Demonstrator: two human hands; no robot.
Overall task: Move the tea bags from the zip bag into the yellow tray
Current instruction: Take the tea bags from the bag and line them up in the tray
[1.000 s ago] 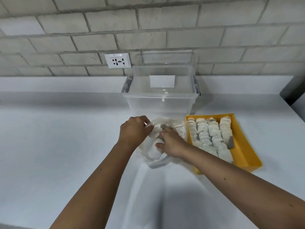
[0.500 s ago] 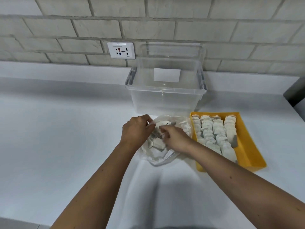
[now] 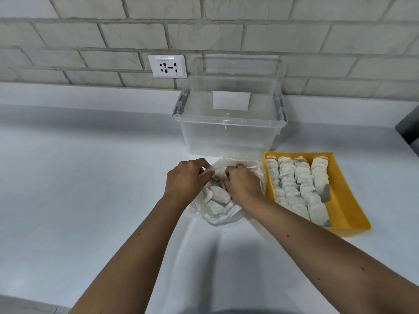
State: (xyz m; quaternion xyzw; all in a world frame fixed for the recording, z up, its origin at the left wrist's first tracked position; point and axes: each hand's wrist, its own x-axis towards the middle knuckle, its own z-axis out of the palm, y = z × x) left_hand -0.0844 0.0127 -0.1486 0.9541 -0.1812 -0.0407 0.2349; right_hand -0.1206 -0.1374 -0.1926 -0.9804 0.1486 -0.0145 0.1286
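A clear zip bag (image 3: 221,214) lies on the white counter in front of me, with several white tea bags (image 3: 217,194) inside. My left hand (image 3: 184,182) pinches the bag's upper left edge. My right hand (image 3: 243,184) reaches into the bag's mouth, its fingers curled among the tea bags; its fingertips are hidden. The yellow tray (image 3: 344,207) sits just right of the bag, and rows of tea bags (image 3: 297,184) fill its left and middle parts.
A clear plastic storage bin (image 3: 229,132) stands directly behind the bag and tray, against the brick wall. A white wall socket (image 3: 167,66) is at the back left. A dark object (image 3: 408,128) shows at the right edge.
My right hand has shifted up toward the bag's top edge while my left hand keeps hold of the bag. The view has tilted downward a little.
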